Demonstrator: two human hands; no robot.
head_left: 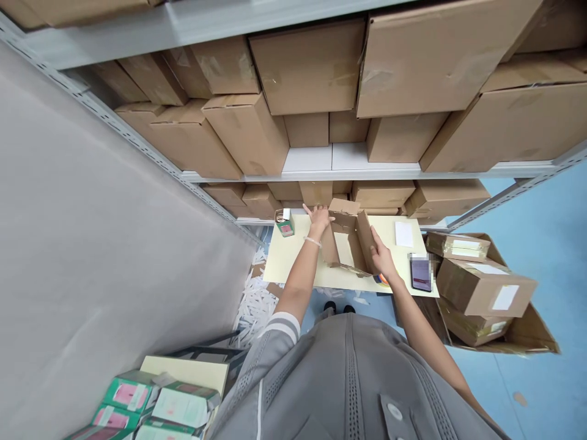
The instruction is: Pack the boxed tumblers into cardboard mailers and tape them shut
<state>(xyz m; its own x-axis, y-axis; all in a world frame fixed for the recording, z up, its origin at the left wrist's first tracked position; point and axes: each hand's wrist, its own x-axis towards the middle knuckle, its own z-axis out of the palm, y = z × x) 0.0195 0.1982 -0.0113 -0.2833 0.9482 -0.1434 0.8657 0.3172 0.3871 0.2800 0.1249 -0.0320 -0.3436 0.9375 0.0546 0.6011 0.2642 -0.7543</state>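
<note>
An unfolded cardboard box (pixel 364 243) stands on the pale yellow table, its top gaping and its flaps up. Through its bottom I see a pale surface like the table top. My left hand (pixel 320 218) grips the far end of the box's left wall, with some fingers spread. On the opposite side, my right hand (pixel 381 255) holds the right wall, fingers stretched along its outside. Partly hidden by the right hand is a colourful roll-like item (pixel 380 279). A small green box (pixel 285 223) with its top raised stands left of my left hand.
The pale yellow table (pixel 288 260) also bears a white paper stack (pixel 403 234) and a phone (pixel 420 273). Shelves full of cartons (pixel 309 67) rise beyond it. Right of it, a large carton (pixel 534 327) holds packed parcels. Paper strips (pixel 257 305) litter the floor; green boxes (pixel 128 394) sit lower left.
</note>
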